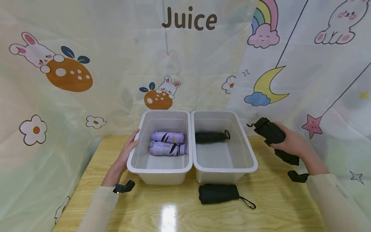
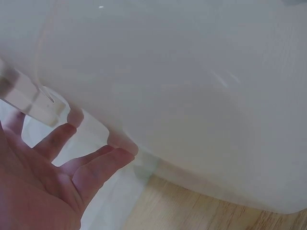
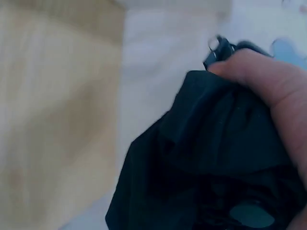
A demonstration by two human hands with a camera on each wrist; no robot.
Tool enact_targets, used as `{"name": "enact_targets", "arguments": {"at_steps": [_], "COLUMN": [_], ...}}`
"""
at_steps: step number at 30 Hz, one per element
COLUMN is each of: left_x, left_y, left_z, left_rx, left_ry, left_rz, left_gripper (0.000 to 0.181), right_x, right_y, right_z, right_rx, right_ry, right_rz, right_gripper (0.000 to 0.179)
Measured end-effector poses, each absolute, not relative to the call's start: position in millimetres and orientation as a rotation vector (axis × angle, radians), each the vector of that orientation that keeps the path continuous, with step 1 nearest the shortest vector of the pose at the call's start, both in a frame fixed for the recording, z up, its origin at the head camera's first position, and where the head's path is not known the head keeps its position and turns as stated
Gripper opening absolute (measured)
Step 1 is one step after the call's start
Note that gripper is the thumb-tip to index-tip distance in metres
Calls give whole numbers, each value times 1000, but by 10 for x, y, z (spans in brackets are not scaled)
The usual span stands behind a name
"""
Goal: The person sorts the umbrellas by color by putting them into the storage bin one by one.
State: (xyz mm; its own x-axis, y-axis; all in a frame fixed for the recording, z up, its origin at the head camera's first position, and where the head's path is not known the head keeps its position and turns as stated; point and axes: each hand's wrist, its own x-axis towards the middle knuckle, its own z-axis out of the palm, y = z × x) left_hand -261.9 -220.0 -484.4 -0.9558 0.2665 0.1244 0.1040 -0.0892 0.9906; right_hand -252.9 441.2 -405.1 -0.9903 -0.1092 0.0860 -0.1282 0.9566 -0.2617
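Over the table's right side, my right hand [image 1: 295, 145] grips a folded black umbrella [image 1: 269, 131] around its middle, holding it tilted beside the right bin. The right wrist view shows its loose black fabric [image 3: 211, 129] close up, with the thumb lying across the top. My left hand [image 1: 125, 157] touches the outer left wall of the left white bin [image 1: 159, 170], fingers extended against it just under the rim. Two folded purple umbrellas [image 1: 167, 149] lie in that bin. Inside the right white bin [image 1: 226, 169] lies another folded black umbrella [image 1: 210, 137].
A third folded black umbrella [image 1: 218, 194] with a wrist loop lies on the wooden table [image 1: 139, 209] in front of the right bin. The two bins stand side by side, rims nearly touching. Behind them hangs a printed cloth [image 1: 121, 80].
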Motion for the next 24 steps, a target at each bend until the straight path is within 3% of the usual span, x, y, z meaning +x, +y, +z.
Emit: {"name": "enact_targets", "arguments": {"at_steps": [10,24], "left_x": [-2613,-2631], "left_y": [-2200,-2216], "left_z": [-4864,-4870], "left_rx": [433,425], "left_ry": [2036,2041], "left_rz": [2214,2213], "left_gripper": [55,54], "right_x": [-2685,-3065], "right_y": [3704,2737], "right_z": [-3521,-3475], "right_rx": [531,987], "right_ry": [-3033,-2956], "right_rz": [195,16], "right_gripper": [100,94]}}
